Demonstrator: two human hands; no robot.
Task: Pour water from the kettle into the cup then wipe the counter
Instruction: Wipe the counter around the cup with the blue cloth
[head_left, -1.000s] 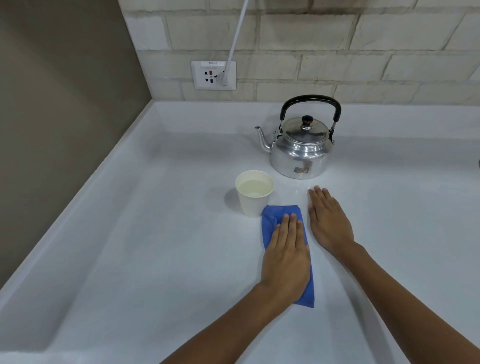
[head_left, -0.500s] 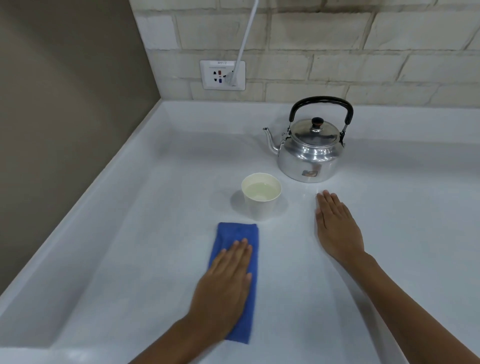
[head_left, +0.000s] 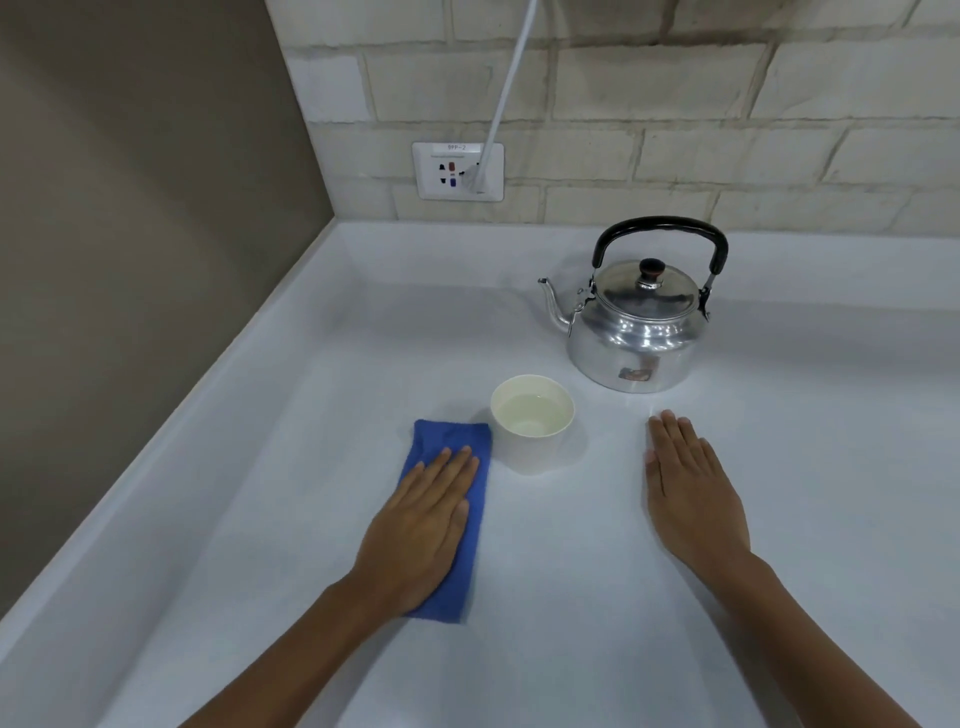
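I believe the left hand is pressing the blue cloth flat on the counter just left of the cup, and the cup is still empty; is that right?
Not quite: the cup is not empty. The head view shows it holding water. The rest stands: the left hand presses the blue cloth flat on the counter, just left of the cup.
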